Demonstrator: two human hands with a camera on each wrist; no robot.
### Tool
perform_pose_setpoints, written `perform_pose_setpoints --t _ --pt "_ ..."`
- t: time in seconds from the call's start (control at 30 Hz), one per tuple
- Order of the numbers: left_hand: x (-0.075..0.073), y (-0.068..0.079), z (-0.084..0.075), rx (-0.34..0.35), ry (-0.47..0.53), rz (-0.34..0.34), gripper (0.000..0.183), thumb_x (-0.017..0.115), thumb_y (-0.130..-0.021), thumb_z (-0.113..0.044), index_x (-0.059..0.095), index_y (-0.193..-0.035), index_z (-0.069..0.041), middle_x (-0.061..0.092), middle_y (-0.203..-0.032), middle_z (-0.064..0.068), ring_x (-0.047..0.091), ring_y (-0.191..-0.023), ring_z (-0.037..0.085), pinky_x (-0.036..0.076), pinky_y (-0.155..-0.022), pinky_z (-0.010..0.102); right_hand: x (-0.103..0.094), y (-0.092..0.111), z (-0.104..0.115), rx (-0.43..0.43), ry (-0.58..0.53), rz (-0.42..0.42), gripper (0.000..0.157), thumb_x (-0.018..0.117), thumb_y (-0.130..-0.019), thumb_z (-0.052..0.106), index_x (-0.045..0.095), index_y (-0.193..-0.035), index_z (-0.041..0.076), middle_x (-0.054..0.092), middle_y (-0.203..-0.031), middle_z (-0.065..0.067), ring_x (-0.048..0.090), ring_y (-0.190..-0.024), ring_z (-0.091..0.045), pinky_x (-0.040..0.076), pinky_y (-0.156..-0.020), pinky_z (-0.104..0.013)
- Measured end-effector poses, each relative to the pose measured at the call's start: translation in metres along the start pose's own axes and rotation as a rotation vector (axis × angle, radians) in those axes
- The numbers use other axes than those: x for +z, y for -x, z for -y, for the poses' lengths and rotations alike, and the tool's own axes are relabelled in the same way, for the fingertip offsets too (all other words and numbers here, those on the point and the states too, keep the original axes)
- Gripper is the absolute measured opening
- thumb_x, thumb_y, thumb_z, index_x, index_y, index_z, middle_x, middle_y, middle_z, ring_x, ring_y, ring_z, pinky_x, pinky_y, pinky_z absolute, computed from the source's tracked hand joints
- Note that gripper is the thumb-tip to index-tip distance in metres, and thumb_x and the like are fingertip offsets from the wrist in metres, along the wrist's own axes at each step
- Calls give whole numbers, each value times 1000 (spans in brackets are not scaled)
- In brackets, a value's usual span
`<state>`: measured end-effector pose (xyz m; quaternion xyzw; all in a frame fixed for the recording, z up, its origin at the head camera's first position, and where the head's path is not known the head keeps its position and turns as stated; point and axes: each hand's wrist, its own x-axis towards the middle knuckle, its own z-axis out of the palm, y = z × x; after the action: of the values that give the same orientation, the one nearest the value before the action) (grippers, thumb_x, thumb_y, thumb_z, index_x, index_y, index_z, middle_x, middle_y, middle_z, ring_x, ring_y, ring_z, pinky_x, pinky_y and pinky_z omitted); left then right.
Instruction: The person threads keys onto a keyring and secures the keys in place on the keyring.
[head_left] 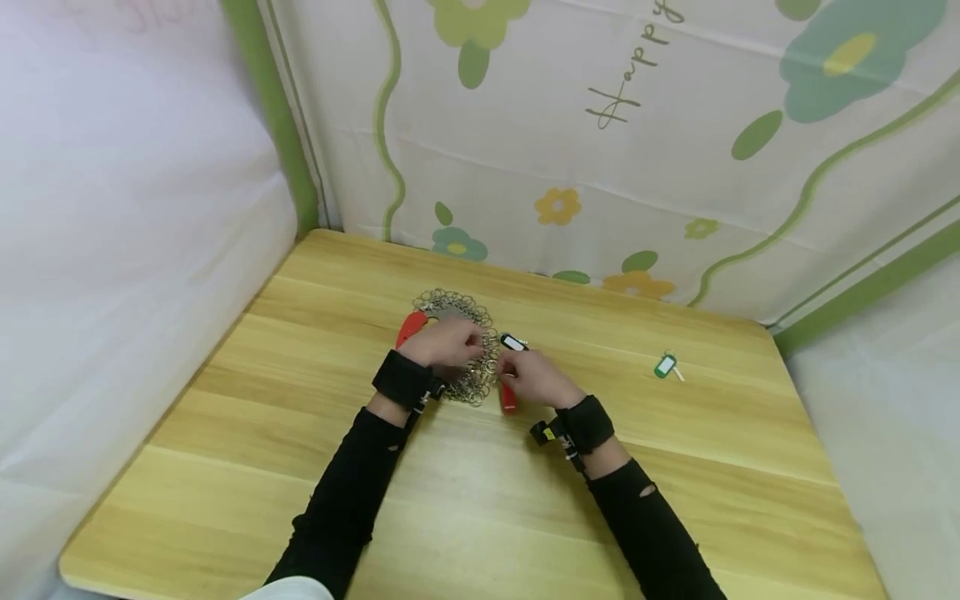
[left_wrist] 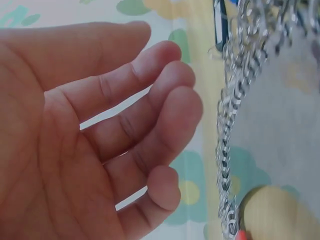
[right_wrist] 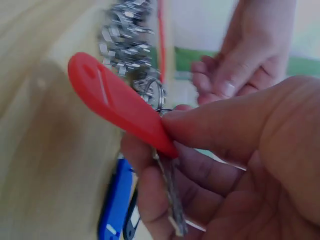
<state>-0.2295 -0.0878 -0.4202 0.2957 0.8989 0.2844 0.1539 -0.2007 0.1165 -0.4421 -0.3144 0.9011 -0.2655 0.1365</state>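
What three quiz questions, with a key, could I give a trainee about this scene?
1. Which hand pinches a red tag?
2. True or false: the left hand is gripping the rings.
3. In the head view, what colour is the rightmost tag, lying beyond both hands: A red, B green, C blue?

Key:
1. The right hand.
2. False; its fingers hold nothing, and the left wrist view shows the rings apart from them.
3. B, green.
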Motion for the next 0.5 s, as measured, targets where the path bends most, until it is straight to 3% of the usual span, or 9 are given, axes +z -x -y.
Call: perform_pose_setpoints --t 0.13,0.33,0.5 --pt "-6 6 2 -8 -21 -32 20 54 -96 -12 62 -79 -5 50 -68 -1 43 -57 13 36 -60 26 8 1 -3 -39 38 4 11 56 -91 -2 64 -95 5 63 -86 -2 56 -72 -8 48 -68 -26" --pt "-9 9 -1 -23 -63 -53 22 51 -96 -11 64 -80 -4 51 -69 1 45 -59 14 37 -61 27 17 4 -6 -67 45 -52 16 58 -87 -5 66 -91 8 66 -82 -2 56 -57 -4 50 -67 -25" --pt "-6 10 -2 0 -133 -41 27 53 -95 -10 58 -68 -8 43 -64 -2 36 -56 11 33 -58 25 21 5 -7 -93 106 -117 12 65 -84 -3 68 -88 7 65 -80 -1 59 -65 -7 50 -70 -26"
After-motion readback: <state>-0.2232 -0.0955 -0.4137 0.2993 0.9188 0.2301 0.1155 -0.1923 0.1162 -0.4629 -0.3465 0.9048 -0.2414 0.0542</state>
